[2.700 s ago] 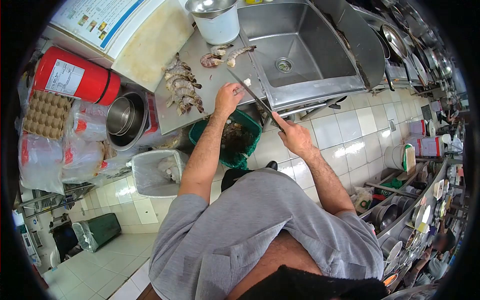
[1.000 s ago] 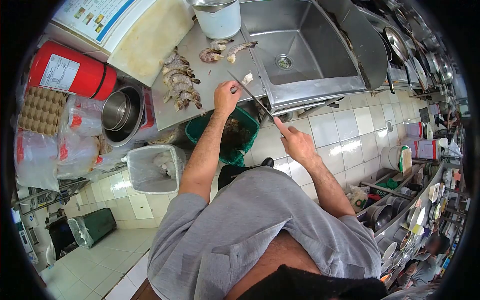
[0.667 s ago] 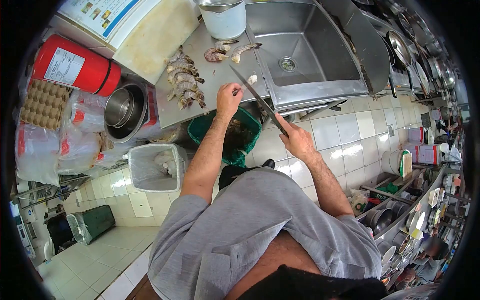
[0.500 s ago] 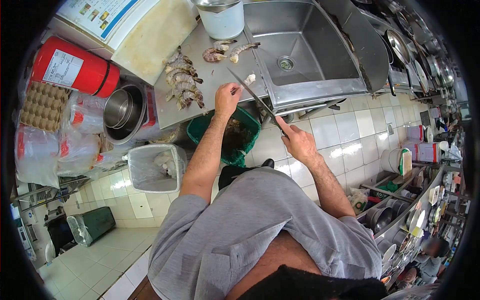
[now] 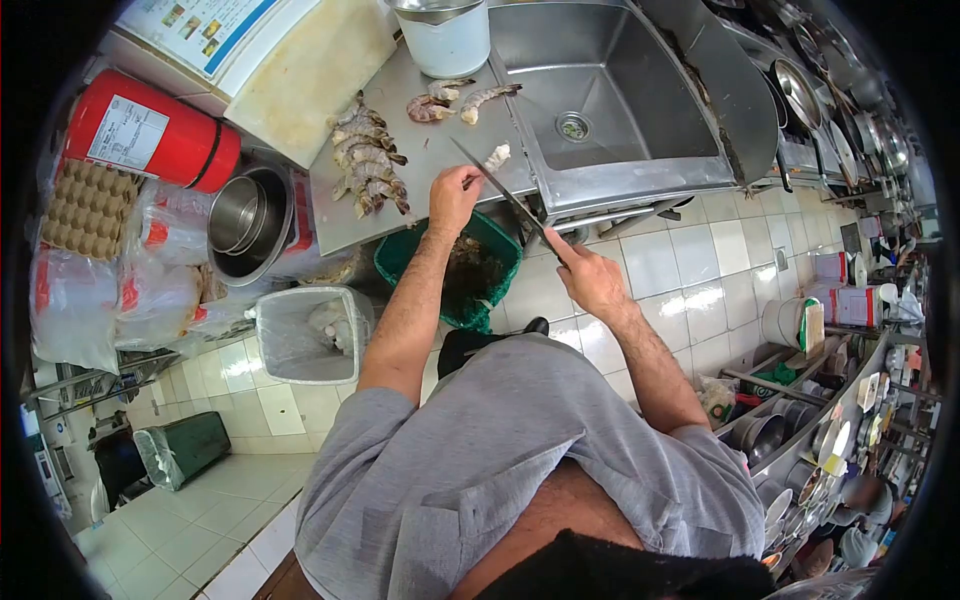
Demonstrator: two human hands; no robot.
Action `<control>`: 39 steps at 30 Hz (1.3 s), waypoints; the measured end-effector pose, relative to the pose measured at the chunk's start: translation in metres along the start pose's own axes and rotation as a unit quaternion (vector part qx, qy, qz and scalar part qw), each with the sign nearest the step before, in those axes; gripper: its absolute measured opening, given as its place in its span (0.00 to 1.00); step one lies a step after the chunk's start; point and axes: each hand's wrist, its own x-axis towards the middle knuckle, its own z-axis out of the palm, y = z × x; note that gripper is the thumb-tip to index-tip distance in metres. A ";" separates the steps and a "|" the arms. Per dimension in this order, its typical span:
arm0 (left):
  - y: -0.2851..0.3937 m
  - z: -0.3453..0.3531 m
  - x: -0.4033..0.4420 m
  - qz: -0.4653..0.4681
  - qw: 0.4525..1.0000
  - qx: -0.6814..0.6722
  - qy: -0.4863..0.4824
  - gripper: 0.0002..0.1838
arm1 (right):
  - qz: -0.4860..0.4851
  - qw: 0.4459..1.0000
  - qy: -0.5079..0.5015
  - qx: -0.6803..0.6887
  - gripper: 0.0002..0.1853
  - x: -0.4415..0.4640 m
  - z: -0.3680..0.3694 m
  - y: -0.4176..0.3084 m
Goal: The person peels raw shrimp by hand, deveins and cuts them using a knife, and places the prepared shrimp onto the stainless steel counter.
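Clock centred on your left hand (image 5: 453, 197), 12 at top of view. Left hand: fingers bent and pinched on a small dark piece (image 5: 467, 183), most of it hidden, so what it is isn't clear. Right hand (image 5: 595, 280) at 4, wrapped around the handle of a long knife (image 5: 512, 199); blade runs up-left toward 12, tip just past your left fingers. Pale piece (image 5: 498, 156), looks like peeled shrimp flesh, at 1 to 2, just beyond the blade. Can't make out whether blade touches it, or whether it joins the dark piece.

Steel counter (image 5: 428, 155) under this. Row of unpeeled shrimp (image 5: 368, 160) at 10, laid overlapping. Two curled shrimp (image 5: 430, 108) between 11 and 12, close together; one straighter shrimp (image 5: 490, 100) between 12 and 1, near the sink edge. White bucket (image 5: 445, 45) at 12, metal bowl (image 5: 432, 8) on top. Steel sink (image 5: 640, 130) at 2, drain visible.

Green-lined bin (image 5: 508, 258) at 6, below the counter edge, dark scraps inside. White bin (image 5: 300, 340) between 7 and 8, clear liner. Nested steel pots (image 5: 235, 218) near 9, red cylinder (image 5: 150, 130) between 9 and 10. Another person (image 5: 860, 535) far off at 4, partly visible.
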 end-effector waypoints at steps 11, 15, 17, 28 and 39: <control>-0.006 0.002 -0.002 0.010 0.999 0.034 0.017 0.09 | -0.011 1.000 0.003 0.018 0.38 -0.021 -0.010 0.005; -0.005 0.004 0.001 0.009 0.999 0.035 0.010 0.09 | -0.013 1.000 -0.007 0.003 0.38 -0.032 -0.008 0.013; -0.001 0.005 0.004 -0.012 0.999 0.044 -0.006 0.10 | -0.007 1.000 -0.003 0.009 0.38 -0.031 -0.009 0.016; -0.014 -0.004 -0.002 0.140 0.987 0.075 0.028 0.08 | 0.023 1.000 -0.001 -0.007 0.37 -0.041 -0.018 0.027; -0.021 0.002 -0.005 0.095 0.993 0.061 0.041 0.09 | -0.040 0.996 -0.033 -0.066 0.37 -0.026 -0.046 0.024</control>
